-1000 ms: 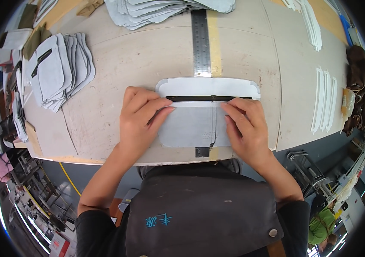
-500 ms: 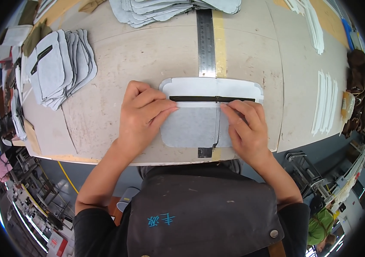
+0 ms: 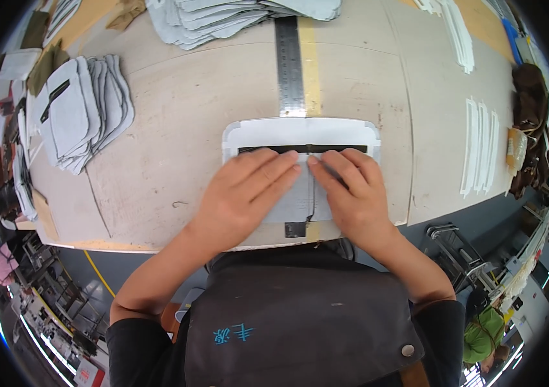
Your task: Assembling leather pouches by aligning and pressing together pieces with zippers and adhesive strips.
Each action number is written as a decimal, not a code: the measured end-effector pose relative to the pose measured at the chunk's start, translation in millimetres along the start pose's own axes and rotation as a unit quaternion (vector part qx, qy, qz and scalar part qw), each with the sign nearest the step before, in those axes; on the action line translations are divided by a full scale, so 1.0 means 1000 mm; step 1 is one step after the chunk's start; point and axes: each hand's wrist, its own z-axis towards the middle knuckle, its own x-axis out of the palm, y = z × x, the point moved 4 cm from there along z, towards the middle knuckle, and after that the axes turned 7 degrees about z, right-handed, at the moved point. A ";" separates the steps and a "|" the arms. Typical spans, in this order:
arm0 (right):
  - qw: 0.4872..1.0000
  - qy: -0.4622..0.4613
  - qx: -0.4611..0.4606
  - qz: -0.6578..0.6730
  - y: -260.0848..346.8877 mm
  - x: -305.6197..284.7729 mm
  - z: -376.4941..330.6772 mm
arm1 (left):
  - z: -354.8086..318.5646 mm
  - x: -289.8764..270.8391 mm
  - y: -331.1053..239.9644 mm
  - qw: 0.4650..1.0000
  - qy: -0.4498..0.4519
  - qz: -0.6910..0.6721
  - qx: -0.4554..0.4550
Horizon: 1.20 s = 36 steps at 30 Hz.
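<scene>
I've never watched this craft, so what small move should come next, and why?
Perhaps smooth the pale panel outward along its black strip: the left fingers and right fingers sit nearly tip to tip by the strip's middle.

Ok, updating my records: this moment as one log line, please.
left hand: on pale panel; right hand: on pale panel; metal ruler: beneath panel

By the desk's (image 3: 145, 206) front edge, my hands (image 3: 239, 193) partly hide the pale panel (image 3: 300, 133) and its black strip (image 3: 308, 148); my view cuts off the stack (image 3: 235, 20) toward the far edge.
</scene>
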 end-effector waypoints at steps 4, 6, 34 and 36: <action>0.999 0.033 -0.009 0.012 -0.008 -0.010 -0.013 | -0.010 0.003 -0.005 1.000 0.020 0.019 0.004; 0.999 0.041 0.015 0.023 -0.017 -0.022 -0.022 | -0.020 -0.005 0.000 0.999 0.020 0.034 -0.003; 0.988 -0.035 0.071 0.133 -0.046 -0.048 0.015 | 0.028 -0.013 0.018 0.990 -0.039 -0.050 -0.126; 0.990 -0.036 0.041 0.128 -0.049 -0.042 0.032 | 0.041 -0.001 0.018 0.991 -0.036 -0.056 -0.117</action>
